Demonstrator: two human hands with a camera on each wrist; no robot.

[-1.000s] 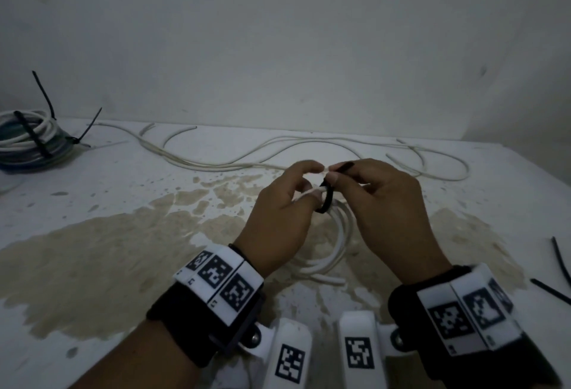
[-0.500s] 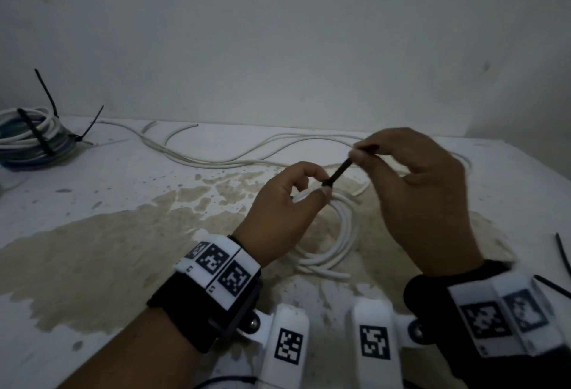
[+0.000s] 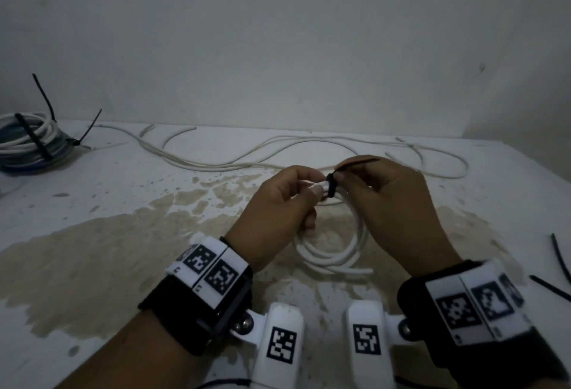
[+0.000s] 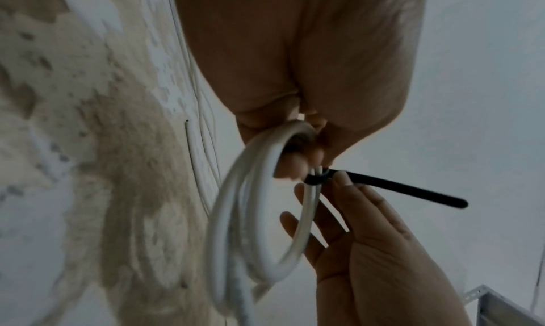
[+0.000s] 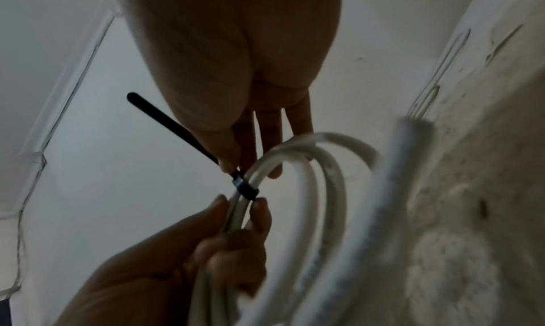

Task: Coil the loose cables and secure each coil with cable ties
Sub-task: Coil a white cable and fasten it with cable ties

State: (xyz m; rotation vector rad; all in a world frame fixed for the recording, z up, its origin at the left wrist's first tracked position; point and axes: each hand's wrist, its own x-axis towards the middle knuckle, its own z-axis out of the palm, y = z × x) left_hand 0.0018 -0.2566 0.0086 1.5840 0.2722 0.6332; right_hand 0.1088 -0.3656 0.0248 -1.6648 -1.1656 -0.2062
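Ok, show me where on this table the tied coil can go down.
Best patch: the stained stretch of table left of the left hand, bordered behind by the loose white cable and far left by the finished bundle. Crowded: the near right edge, where spare cable ties lie, and the back, where the loose cable snakes across.

Stained white table (image 3: pixel 92 265) — loose cables (image 3: pixel 234 166), tied coils (image 3: pixel 27 144), spare ties (image 3: pixel 556 277).
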